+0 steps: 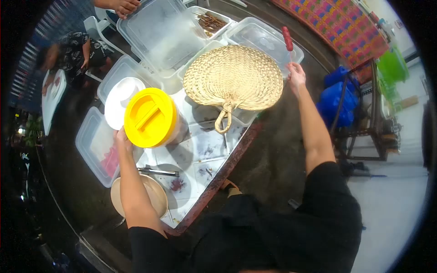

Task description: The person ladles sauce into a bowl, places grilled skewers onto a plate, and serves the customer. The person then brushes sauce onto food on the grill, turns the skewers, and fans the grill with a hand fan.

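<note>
My right hand [297, 77] is raised beyond the table's right side, its fingers pinched on the stick of a skewer with red sausage-like meat [287, 39] pointing up. At the left, my left hand [123, 140] is against the lower edges of a white plate [116, 107] and a clear jar with a yellow screw lid [150, 117]. Its fingers are mostly hidden, so which one it grips cannot be made out. A woven palm fan [233, 75] lies between my hands, over plastic tubs.
Metal tongs [159, 172] lie by a beige bowl [154, 193] on the stained white table [200, 182]. Clear tubs [93, 136] line the far side, one with browned skewers [210, 22]. Another person's hand [126, 7] touches a large lid [161, 36]. A person sits at left.
</note>
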The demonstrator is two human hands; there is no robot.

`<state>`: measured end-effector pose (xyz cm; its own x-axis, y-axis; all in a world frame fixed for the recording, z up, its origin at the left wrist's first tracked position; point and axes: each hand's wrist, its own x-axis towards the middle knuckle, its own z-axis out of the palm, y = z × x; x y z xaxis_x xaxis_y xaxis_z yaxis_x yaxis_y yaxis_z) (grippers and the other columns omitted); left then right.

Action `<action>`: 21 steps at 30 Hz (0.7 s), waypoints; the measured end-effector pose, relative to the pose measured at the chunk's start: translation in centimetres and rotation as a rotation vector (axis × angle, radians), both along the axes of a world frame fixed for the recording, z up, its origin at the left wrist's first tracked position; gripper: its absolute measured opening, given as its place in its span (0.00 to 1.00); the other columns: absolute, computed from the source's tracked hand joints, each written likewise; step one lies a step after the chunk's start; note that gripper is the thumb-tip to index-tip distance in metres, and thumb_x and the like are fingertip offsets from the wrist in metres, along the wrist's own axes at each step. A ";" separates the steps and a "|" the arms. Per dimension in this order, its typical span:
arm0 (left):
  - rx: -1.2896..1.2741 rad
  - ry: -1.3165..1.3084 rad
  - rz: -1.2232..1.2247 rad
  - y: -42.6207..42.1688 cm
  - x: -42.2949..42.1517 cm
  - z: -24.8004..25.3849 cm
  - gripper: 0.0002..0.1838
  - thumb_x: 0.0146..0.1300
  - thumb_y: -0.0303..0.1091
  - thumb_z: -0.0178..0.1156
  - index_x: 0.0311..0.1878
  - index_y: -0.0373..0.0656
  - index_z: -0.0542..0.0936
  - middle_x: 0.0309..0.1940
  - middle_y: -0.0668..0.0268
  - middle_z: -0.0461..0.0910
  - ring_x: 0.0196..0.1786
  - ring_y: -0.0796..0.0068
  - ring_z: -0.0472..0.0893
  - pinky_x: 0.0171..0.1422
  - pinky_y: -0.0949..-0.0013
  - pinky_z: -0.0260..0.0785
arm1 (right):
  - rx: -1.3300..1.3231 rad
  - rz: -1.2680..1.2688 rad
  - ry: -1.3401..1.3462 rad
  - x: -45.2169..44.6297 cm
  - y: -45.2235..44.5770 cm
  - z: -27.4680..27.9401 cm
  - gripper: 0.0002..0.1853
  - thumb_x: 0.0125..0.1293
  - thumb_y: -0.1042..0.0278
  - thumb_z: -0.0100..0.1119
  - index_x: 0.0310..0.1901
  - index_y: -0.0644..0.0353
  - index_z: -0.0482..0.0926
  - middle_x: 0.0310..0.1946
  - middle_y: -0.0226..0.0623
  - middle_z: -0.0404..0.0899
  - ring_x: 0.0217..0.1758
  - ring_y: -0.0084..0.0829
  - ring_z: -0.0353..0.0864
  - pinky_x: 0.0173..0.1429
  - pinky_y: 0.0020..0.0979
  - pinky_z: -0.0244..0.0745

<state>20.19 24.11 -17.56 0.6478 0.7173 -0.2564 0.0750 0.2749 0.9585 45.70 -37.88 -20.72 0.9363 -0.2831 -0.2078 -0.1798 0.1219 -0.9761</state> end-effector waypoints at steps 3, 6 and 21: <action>-0.082 0.005 0.057 2.0 -2.6 0.5 0.20 0.58 0.16 0.52 0.55 0.32 0.68 0.45 0.51 0.75 0.42 0.60 0.80 0.45 0.62 0.77 | 0.058 -0.010 0.006 1.3 1.6 0.1 0.08 0.65 0.65 0.56 0.44 0.56 0.75 0.36 0.30 0.80 0.17 0.15 0.61 0.20 0.20 0.61; -0.029 -0.047 0.206 3.1 -1.1 2.3 0.19 0.60 0.15 0.46 0.56 0.30 0.62 0.49 0.48 0.72 0.48 0.51 0.76 0.51 0.52 0.76 | -0.051 0.076 -0.139 -0.6 -0.5 4.5 0.06 0.64 0.66 0.57 0.41 0.55 0.77 0.39 0.27 0.80 0.18 0.14 0.62 0.22 0.19 0.61; 0.176 -0.054 0.214 -12.6 -26.3 23.5 0.17 0.60 0.18 0.50 0.53 0.29 0.67 0.49 0.49 0.73 0.49 0.59 0.78 0.53 0.60 0.76 | 0.148 0.913 -0.094 -24.0 -1.9 21.4 0.10 0.68 0.71 0.49 0.49 0.63 0.73 0.27 0.29 0.73 0.17 0.08 0.54 0.19 0.13 0.48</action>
